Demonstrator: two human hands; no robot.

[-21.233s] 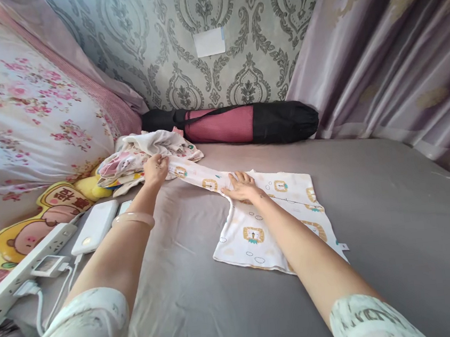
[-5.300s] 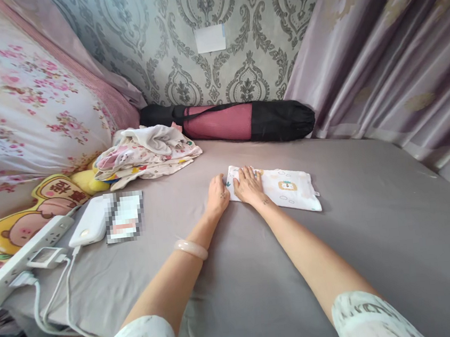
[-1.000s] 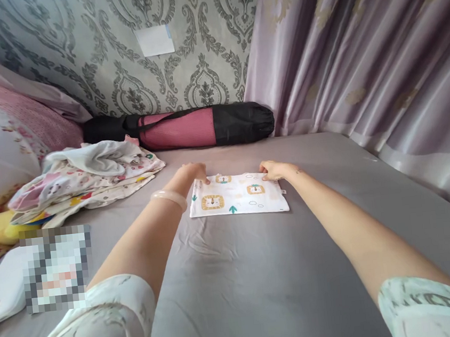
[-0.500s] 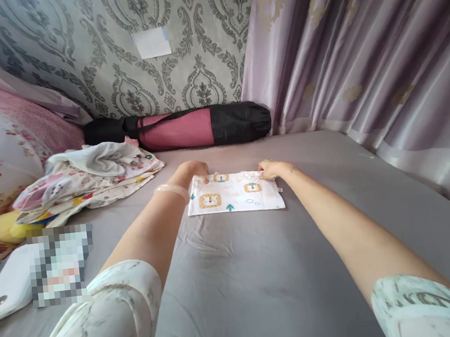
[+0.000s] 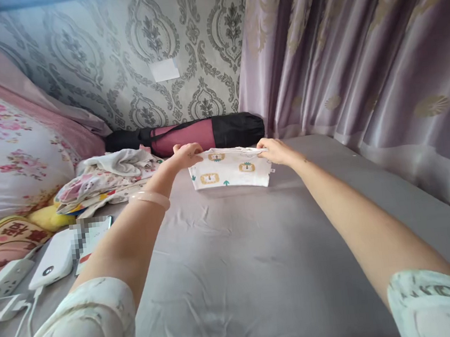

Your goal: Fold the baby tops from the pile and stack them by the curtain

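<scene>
A folded white cloth (image 5: 229,170) with yellow lion faces and small green leaves hangs between both hands, its upper edge raised from the grey bed sheet (image 5: 235,264). My left hand (image 5: 189,155) pinches the cloth's top left corner, fingers closed. At the top right corner, my right hand (image 5: 275,150) grips the same edge between thumb and fingers. A small tag sticks out on the cloth's right side. Whether the lower edge touches the sheet, I cannot tell.
Left lies a pile of printed clothes (image 5: 109,175) beside a floral pillow (image 5: 9,148). Nearer are a white power bank (image 5: 53,259), a phone (image 5: 95,238), a power strip (image 5: 7,280) and cables. A pink-and-black rolled bag (image 5: 189,133) lies along the wall; a purple curtain (image 5: 336,44) hangs right.
Both hands have lifted the cloth's far edge, so it now hangs upright instead of lying flat. The view has tilted up and shifted, showing more of the power strip and cables.
</scene>
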